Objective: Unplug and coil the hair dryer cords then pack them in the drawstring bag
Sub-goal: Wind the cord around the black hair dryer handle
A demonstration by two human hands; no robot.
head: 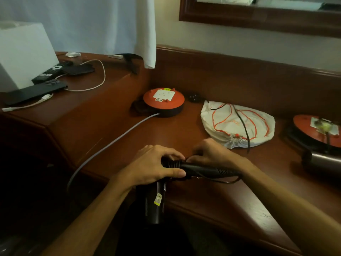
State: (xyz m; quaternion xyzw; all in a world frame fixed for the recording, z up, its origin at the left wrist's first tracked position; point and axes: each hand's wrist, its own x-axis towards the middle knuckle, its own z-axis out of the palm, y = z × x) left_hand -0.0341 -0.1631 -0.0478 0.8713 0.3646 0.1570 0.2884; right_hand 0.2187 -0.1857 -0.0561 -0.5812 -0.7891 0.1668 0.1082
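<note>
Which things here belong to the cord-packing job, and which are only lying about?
Job: black hair dryer held by left hand and right hand; its black cord; white drawstring bag; orange extension reel.

Lying about: remote controls; white cable; curtain; mirror frame.

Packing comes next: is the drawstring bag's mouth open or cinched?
Cinched: the drawstring bag lies flat, its mouth gathered tight at the near end.

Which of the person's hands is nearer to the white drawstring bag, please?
Right. The right hand sits just in front of the drawstring bag; the left hand grips the hair dryer farther left.
</note>
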